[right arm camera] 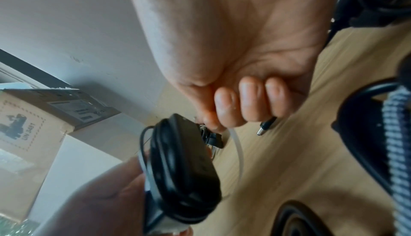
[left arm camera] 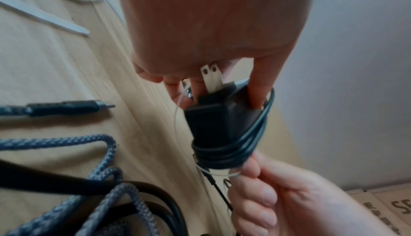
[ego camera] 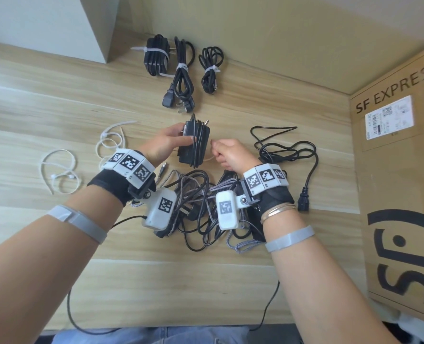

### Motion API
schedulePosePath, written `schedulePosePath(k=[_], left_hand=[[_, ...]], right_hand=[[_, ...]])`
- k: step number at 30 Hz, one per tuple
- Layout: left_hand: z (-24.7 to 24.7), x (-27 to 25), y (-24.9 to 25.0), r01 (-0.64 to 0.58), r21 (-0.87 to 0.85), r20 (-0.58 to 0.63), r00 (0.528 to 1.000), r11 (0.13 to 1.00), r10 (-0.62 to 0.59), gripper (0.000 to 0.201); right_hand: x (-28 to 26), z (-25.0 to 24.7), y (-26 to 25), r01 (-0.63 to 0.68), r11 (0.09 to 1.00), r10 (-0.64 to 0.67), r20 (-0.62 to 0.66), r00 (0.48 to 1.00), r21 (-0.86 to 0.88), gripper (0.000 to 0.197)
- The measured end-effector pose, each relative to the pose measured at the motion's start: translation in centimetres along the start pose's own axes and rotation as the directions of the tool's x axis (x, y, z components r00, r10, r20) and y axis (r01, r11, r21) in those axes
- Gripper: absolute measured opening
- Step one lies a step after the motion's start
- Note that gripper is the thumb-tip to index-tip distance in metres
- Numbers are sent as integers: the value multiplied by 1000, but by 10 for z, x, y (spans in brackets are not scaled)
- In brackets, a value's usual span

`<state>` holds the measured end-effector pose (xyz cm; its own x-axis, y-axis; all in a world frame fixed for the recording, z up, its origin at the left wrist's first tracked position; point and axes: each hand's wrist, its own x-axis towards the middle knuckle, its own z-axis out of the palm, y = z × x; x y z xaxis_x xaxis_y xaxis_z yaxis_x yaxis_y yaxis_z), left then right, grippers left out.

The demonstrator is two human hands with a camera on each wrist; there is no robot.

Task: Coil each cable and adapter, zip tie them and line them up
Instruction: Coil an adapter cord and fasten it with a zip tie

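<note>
My left hand (ego camera: 167, 141) grips a black power adapter (ego camera: 193, 142) with its cable wound round the body, held above the wooden table (ego camera: 57, 100). The adapter (left arm camera: 218, 122) shows its two metal prongs in the left wrist view. My right hand (ego camera: 227, 152) is curled and pinches a thin white zip tie (right arm camera: 239, 149) that runs beside the adapter (right arm camera: 184, 169). Three black bundles bound with zip ties lie in a row at the back: an adapter bundle (ego camera: 156, 55), a power cord (ego camera: 182, 73) and a thin cable (ego camera: 210, 68).
A tangle of black and braided grey cables (ego camera: 201, 204) lies under my wrists. A loose black power cord (ego camera: 290, 155) spreads to the right. Spare white zip ties (ego camera: 87, 155) lie at the left. A cardboard box (ego camera: 402, 170) stands on the right.
</note>
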<state>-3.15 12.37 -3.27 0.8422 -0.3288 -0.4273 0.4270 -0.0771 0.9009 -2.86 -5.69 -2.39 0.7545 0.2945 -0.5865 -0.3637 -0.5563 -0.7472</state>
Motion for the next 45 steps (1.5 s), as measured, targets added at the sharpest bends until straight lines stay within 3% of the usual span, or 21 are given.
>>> schedulePosePath(k=[5, 9, 11, 17, 23, 26, 36, 41, 45], left_hand=[[3, 7, -12, 94, 114, -128, 989, 989, -79, 29], [14, 8, -10, 119, 311, -206, 977, 943, -55, 21], [18, 9, -7, 122, 428, -216, 976, 896, -30, 28], [25, 11, -1, 175, 582, -250, 968, 794, -30, 39], [29, 13, 3, 225, 674, -249, 966, 704, -71, 33], [32, 14, 4, 232, 723, -236, 968, 650, -84, 39], [33, 15, 8, 187, 678, -215, 975, 711, -52, 35], [33, 10, 17, 115, 678, -85, 993, 726, -78, 62], [29, 11, 19, 97, 624, -36, 995, 775, -95, 57]], right_hand=[[-5, 2, 1, 84, 994, -95, -191, 977, -68, 36], [-7, 9, -4, 104, 987, -127, -192, 973, -125, 29], [-8, 12, -6, 129, 971, -172, -216, 961, -199, 21], [-8, 18, -9, 272, 906, -377, -325, 868, -325, 14], [-3, 20, -9, 218, 918, -340, -376, 862, -332, 14], [-3, 20, -15, 210, 933, -313, -373, 874, -292, 14], [4, 24, -8, 232, 946, -306, -385, 871, -226, 12], [7, 22, 0, 262, 926, -354, -385, 852, -273, 10], [12, 21, 7, 246, 941, -321, -377, 869, -234, 15]])
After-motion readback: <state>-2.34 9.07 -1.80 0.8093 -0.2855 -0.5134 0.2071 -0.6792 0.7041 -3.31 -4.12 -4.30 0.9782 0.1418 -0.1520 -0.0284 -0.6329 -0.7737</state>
